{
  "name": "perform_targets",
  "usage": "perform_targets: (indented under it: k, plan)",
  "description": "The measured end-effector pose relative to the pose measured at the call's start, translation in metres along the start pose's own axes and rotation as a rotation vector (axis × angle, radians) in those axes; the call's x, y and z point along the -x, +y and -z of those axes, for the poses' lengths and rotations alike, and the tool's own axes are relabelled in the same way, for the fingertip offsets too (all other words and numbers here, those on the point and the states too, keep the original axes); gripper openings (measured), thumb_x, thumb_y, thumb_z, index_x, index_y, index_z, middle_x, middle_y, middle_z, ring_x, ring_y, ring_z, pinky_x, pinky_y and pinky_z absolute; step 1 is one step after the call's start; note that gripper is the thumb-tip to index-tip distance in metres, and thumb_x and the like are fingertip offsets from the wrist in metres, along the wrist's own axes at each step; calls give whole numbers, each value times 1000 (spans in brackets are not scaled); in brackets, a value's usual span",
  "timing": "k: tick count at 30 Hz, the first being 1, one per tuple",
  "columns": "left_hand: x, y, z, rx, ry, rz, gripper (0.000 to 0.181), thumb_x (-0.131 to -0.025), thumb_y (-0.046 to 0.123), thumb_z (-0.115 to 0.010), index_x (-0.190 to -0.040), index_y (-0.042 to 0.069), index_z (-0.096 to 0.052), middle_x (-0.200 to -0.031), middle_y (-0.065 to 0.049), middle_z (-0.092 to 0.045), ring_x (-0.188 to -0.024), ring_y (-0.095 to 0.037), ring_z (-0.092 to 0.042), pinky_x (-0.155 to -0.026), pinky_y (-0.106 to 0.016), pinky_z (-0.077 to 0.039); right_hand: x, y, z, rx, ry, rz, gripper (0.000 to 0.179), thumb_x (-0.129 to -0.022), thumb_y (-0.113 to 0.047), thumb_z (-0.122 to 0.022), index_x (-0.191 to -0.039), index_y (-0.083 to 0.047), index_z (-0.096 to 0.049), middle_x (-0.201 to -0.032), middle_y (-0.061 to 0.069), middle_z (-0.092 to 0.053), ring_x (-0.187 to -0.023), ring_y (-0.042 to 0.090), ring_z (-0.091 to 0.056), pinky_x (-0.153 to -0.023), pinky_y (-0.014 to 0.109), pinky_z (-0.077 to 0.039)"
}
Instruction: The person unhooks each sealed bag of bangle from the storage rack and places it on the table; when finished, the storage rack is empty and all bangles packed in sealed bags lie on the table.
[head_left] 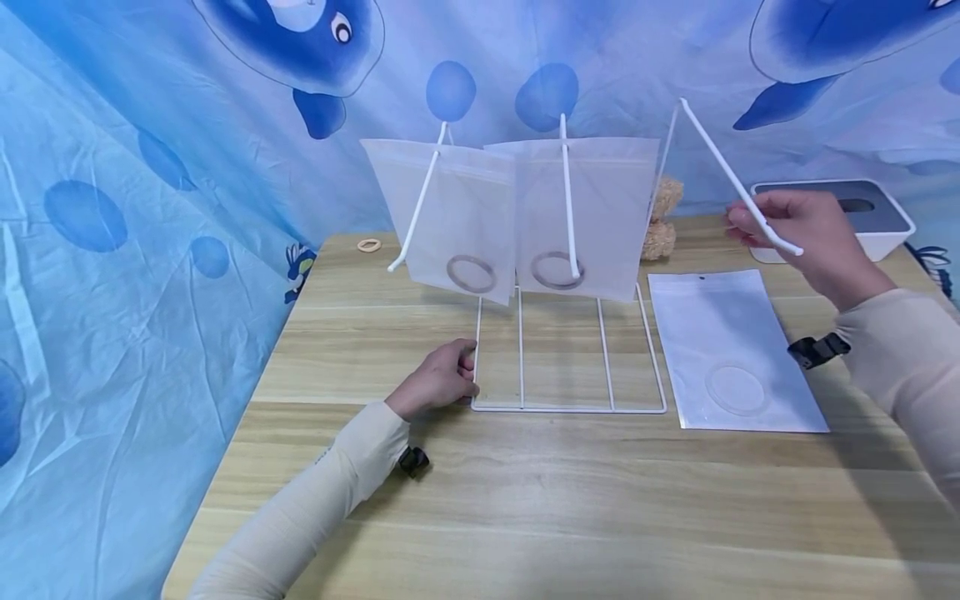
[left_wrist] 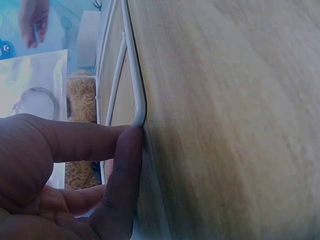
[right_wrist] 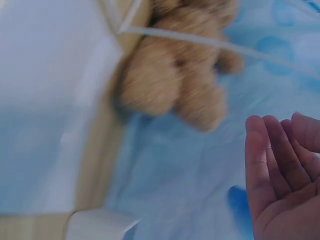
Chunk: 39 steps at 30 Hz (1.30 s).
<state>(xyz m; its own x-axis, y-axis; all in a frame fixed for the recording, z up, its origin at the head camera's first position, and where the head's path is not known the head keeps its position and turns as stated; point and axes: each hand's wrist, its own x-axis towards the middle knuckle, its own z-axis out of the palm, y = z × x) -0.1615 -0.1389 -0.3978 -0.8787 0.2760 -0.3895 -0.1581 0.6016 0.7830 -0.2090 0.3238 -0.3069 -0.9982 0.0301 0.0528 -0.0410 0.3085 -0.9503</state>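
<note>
Pinching the white wire rack (head_left: 562,410) on the wood-grain table (head_left: 525,517) w/ our L hand (head_left: 438,375), our R hand (head_left: 813,237) empty & loosely bent nr its R prong (head_left: 720,155), we risk a knock tipping it & dislodging 2 hanging frosted plastic pouches (head_left: 465,208).

Smooth, glossy white-coated rack (head_left: 570,409).

Your right grip (right_wrist: 282,185), fingers extended, near a brown plush toy (right_wrist: 150,80).
The toy sits up and left of your grip, a white rod (right_wrist: 175,35) crossing before it; farther left you have a blurred white sheet (right_wrist: 50,75) by the worktop (right_wrist: 104,145); low left, a white box (right_wrist: 100,226); patterned blue cloth (right_wrist: 170,170) spreads beyond.
</note>
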Motion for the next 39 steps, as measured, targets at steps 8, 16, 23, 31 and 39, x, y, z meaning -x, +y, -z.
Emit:
perform_targets:
  k: [8,16,23,31,39]
  plan:
    - [1,2,-1,13,2,4,79,-79,-19,-67,-150,-2,-37,-101,-10,-50,-81,-17,-54,-64,-30,-61,11,-35,-19,-206,-31,121,29,-93,-14,-72,-119,0,-71,-103,1,-74,-96,10,-70,-80,17,-56]
    - [0,1,0,2,-1,1,79,-79,-20,-66,-150,-3,-37,-99,-10,-49,-80,-17,-53,-63,-31,-60,11,-39,-50,-300,-94,318,30,-97,-6,-67,-123,9,-66,-112,8,-72,-101,15,-70,-85,20,-57]
    - [0,1,-2,4,1,9,80,-78,-20,-68,-150,-1,-38,-101,-10,-50,-80,-16,-53,-63,-30,-61,12,-53,-72,-319,-90,262,35,-94,-13,-72,-127,0,-68,-114,5,-72,-101,15,-70,-84,20,-57]
    - [1,2,-1,2,4,-1,79,-78,-20,-67,-150,-2,-38,-100,-10,-50,-80,-16,-53,-63,-30,-61,9,-66,-88,-332,-4,342,33,-91,-11,-75,-123,-2,-70,-110,5,-73,-99,15,-69,-86,20,-56]
    - [2,1,-1,4,11,-6,78,-79,-20,-66,-149,-3,-38,-99,-10,-50,-80,-17,-54,-63,-30,-61,0,-72,-107,-537,59,386,22,-89,-4,-76,-111,-1,-75,-97,7,-74,-93,16,-69,-83,23,-58]
